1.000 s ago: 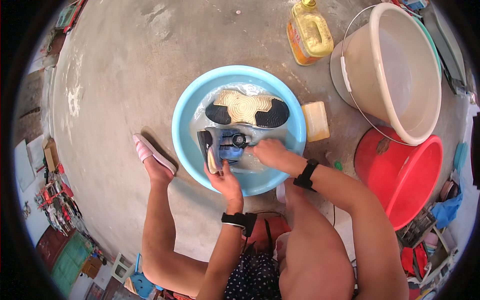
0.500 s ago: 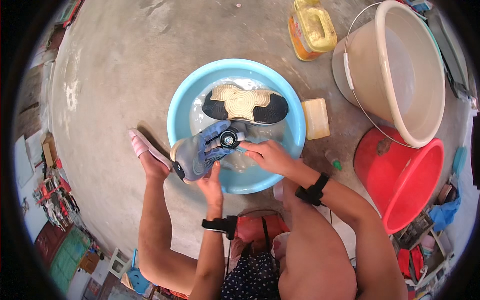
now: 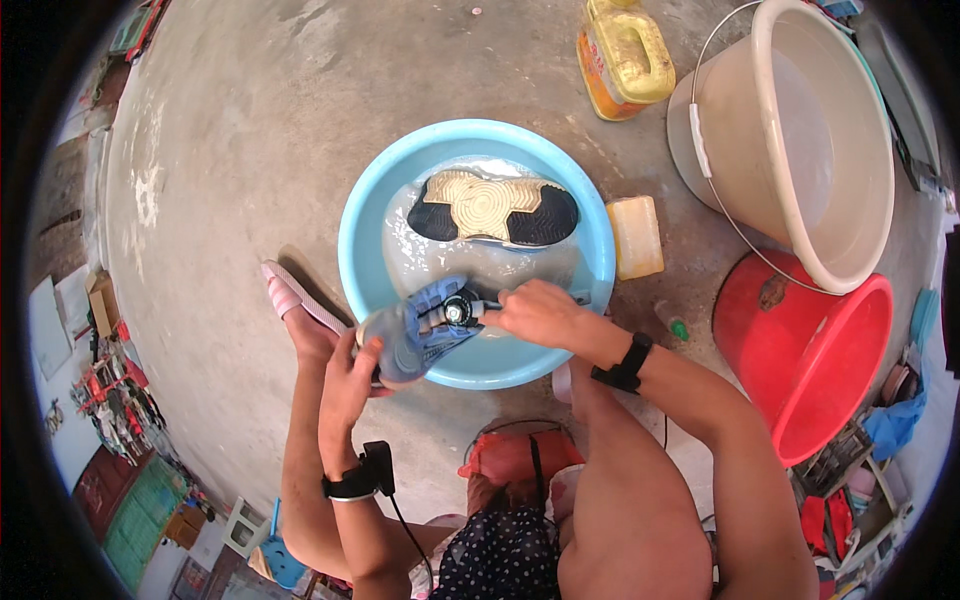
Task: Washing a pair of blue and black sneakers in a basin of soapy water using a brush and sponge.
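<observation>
One grey-blue shoe (image 3: 400, 345) is the live item: tilted, its near-left end out past the near-left wall of the light-blue basin (image 3: 357, 255), the other end over the basin; can't tell if it touches the rim. Changed in the last half second: it has come down toward you, and your left hand (image 3: 350, 375) has slid from its near side round to that near-left end. For the work in hand, I read it as a re-grip, giving your right hand (image 3: 540, 312) a steadier hold to work against. Look of the shoe: smooth greyish body, bluer strap-like bands on the upper, lighter at the gripped end, some blur. A black round piece (image 3: 458, 310) with a bright centre sits by the bands; can't tell whether it belongs to the shoe or your tool. Left fingers are wrapped on the end, thumb on top. Right hand is about where it was, fingers closed round a thin handle (image 3: 490, 304) that points at the round piece; contact unclear. Further out: second shoe (image 3: 490, 207) lies sole-up in the cloudy water (image 3: 420, 262), pale tread with black ends, unmoved. Outside, on the concrete floor (image 3: 230, 150): pale block (image 3: 636, 238) just beside the right rim, yellow jug (image 3: 628, 60) beyond it, beige bucket (image 3: 725, 130) and red bucket (image 3: 770, 340) off to your right.
</observation>
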Tool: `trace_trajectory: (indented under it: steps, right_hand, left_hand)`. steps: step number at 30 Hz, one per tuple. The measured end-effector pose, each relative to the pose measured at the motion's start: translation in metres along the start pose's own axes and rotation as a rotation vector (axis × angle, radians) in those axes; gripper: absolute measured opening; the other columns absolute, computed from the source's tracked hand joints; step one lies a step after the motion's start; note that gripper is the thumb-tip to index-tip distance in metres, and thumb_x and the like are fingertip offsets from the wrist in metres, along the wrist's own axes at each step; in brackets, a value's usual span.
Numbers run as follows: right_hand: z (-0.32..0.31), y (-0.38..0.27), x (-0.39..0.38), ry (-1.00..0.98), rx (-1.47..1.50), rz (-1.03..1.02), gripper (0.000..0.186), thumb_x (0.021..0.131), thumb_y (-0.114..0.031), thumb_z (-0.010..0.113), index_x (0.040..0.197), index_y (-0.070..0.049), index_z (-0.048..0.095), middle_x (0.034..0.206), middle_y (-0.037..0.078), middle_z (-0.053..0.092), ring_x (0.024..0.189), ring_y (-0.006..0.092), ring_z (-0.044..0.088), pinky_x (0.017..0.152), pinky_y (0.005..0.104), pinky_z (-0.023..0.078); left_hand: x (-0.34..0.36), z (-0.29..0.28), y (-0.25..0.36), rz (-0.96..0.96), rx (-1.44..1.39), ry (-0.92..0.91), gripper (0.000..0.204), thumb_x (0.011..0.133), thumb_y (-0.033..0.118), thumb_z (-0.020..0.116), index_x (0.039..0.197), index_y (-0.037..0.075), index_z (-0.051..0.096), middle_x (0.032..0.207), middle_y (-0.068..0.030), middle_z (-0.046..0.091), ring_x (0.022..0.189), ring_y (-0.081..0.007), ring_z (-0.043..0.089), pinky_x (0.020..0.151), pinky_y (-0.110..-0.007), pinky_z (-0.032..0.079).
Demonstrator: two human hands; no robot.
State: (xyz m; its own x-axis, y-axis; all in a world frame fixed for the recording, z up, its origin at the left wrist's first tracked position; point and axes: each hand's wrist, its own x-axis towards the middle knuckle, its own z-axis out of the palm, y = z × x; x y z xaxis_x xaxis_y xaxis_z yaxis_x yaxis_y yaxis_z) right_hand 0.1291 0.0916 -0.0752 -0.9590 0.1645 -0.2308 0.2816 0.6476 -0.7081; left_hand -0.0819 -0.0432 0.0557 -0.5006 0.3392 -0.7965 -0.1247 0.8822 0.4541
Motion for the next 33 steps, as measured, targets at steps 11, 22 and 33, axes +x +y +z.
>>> trace_trajectory:
  steps: [11,22,33]
  right_hand:
    - [0.028,0.028,0.023,0.346,0.537,0.247,0.036,0.083,-0.01,0.055,0.118,-0.014,0.06,0.077,0.02,0.062,0.073,0.0382,0.061,0.063,0.0451,0.047]
    - [0.005,0.043,0.027,-0.434,0.901,0.529,0.023,0.088,-0.014,0.052,0.109,-0.009,0.061,0.06,0.014,0.057,0.046,0.0247,0.055,0.047,0.0374,0.045]
    - [-0.005,0.018,0.005,-0.21,0.26,0.591,0.031,0.093,-0.021,0.044,0.12,-0.011,0.057,0.093,0.025,0.062,0.091,0.0371,0.062,0.08,0.0473,0.048]
  left_hand:
    - [-0.013,0.028,-0.046,0.427,0.329,0.334,0.033,0.084,0.004,0.053,0.116,-0.005,0.051,0.099,-0.0153,0.062,0.094,-0.0221,0.06,0.082,-0.033,0.047]
    - [-0.003,0.08,-0.071,0.547,0.579,0.239,0.072,0.077,0.002,0.061,0.137,-0.003,0.022,0.119,-0.0336,0.048,0.105,-0.0492,0.05,0.088,-0.046,0.043]
    - [0.01,0.072,-0.069,0.469,0.44,0.189,0.073,0.074,-0.004,0.058,0.137,-0.003,0.021,0.099,-0.0315,0.057,0.091,-0.0499,0.055,0.077,-0.049,0.045]
